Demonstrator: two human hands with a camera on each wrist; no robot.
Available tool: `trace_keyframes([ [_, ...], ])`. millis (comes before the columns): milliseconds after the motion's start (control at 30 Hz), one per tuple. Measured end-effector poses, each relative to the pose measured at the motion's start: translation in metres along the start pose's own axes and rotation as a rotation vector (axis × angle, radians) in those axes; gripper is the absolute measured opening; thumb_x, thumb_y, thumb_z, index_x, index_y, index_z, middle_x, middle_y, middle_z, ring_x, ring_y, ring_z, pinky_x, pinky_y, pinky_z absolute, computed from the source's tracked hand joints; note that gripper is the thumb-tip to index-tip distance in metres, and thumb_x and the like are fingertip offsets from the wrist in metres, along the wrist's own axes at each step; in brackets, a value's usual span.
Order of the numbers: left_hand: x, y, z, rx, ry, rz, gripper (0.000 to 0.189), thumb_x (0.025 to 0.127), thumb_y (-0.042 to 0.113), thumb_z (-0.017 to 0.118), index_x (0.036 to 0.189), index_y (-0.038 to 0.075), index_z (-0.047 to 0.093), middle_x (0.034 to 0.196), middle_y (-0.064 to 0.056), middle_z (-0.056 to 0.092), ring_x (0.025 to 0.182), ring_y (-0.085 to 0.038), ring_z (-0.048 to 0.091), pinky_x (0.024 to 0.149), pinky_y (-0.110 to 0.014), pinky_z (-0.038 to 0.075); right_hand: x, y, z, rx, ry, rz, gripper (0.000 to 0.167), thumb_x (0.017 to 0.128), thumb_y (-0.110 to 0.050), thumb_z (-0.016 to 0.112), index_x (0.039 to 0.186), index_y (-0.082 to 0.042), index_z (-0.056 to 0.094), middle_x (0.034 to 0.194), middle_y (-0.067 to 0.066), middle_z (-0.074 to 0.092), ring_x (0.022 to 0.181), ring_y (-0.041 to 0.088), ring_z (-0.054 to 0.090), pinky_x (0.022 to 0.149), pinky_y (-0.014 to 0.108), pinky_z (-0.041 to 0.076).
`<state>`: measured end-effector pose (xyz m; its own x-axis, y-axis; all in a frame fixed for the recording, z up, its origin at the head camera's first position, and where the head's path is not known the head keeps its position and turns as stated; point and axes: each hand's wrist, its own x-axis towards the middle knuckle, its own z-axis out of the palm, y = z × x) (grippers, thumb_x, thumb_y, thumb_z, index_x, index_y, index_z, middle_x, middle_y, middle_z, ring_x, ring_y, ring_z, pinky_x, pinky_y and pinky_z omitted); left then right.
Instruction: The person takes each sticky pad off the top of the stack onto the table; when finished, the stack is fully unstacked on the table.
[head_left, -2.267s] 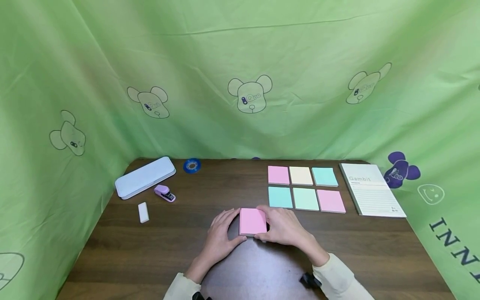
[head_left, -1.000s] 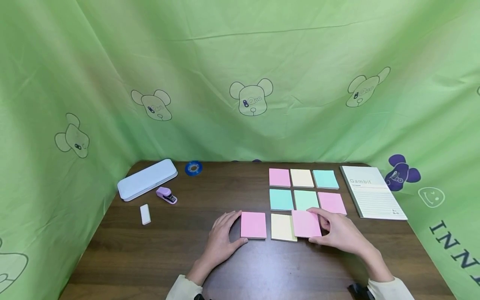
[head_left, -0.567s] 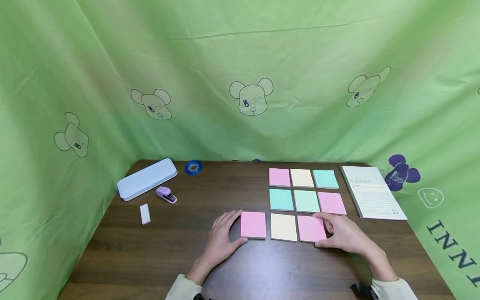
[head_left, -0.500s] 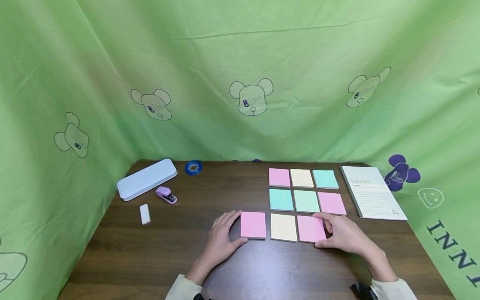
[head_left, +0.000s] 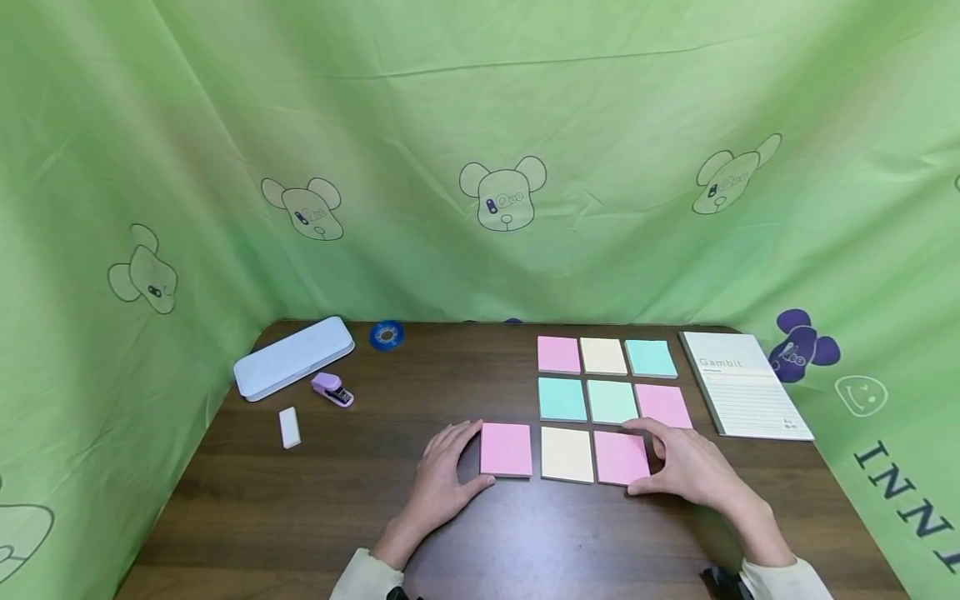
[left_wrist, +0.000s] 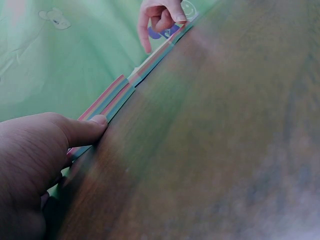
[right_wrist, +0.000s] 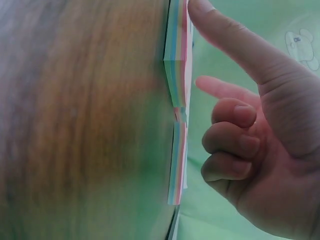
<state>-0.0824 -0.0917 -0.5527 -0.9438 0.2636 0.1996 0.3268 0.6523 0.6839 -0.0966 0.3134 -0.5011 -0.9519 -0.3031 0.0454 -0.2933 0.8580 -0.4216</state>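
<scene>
My left hand (head_left: 444, 479) holds the left side of a pink-topped stack of sticky notes (head_left: 506, 450). In the left wrist view its thumb (left_wrist: 97, 121) presses the layered, multicoloured edge. My right hand (head_left: 693, 467) is at the right side of another pink-topped sticky note pad (head_left: 621, 458), thumb and index finger spread apart. The right wrist view shows that index finger (right_wrist: 225, 90) clear of the pad and the other fingers curled. A cream sticky note pad (head_left: 567, 455) lies between the two pink ones, and two rows of pink, cream, teal and mint pads lie behind.
A white notepad (head_left: 746, 387) lies at the right. To the left are a light blue case (head_left: 294, 358), a purple stapler (head_left: 332, 389), a white eraser (head_left: 289, 427) and a blue tape roll (head_left: 387, 335). A green curtain (head_left: 420, 125) surrounds the wooden table.
My right hand took a pink pad off the stack at my left hand, set it right of the cream pad, then loosened its index finger from it. My left hand stayed at the stack.
</scene>
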Motion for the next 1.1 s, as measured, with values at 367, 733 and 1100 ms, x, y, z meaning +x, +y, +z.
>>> trace_keyframes([
  [367, 0.0, -0.001, 0.0, 0.004, 0.005, 0.0, 0.081, 0.09, 0.028, 0.095, 0.16, 0.01, 0.059, 0.159, -0.013, 0.062, 0.15, -0.043, 0.053, 0.122, -0.07, 0.04, 0.009, -0.027, 0.012, 0.037, 0.108, -0.105, 0.062, 0.078, -0.042, 0.101, 0.131, -0.021, 0.078, 0.067, -0.02, 0.032, 0.061, -0.002, 0.023, 0.055, 0.023, 0.024],
  [733, -0.001, -0.002, 0.001, -0.016, 0.011, -0.007, 0.088, 0.088, 0.025, 0.097, 0.163, 0.011, 0.054, 0.161, -0.011, 0.061, 0.15, -0.045, 0.052, 0.12, -0.071, 0.042, 0.028, -0.071, 0.039, 0.049, 0.136, -0.19, 0.054, 0.084, -0.034, 0.098, 0.132, -0.02, 0.079, 0.063, -0.023, 0.029, 0.059, -0.006, 0.024, 0.051, 0.021, 0.025],
  [1100, -0.001, 0.0, 0.001, -0.006, 0.019, -0.006, 0.088, 0.087, 0.025, 0.098, 0.162, 0.012, 0.055, 0.16, -0.009, 0.062, 0.15, -0.043, 0.053, 0.119, -0.07, 0.044, 0.05, -0.101, 0.054, 0.045, 0.026, -0.221, 0.068, 0.085, -0.05, 0.095, 0.141, -0.017, 0.075, 0.065, -0.019, 0.032, 0.059, -0.003, 0.025, 0.052, 0.022, 0.025],
])
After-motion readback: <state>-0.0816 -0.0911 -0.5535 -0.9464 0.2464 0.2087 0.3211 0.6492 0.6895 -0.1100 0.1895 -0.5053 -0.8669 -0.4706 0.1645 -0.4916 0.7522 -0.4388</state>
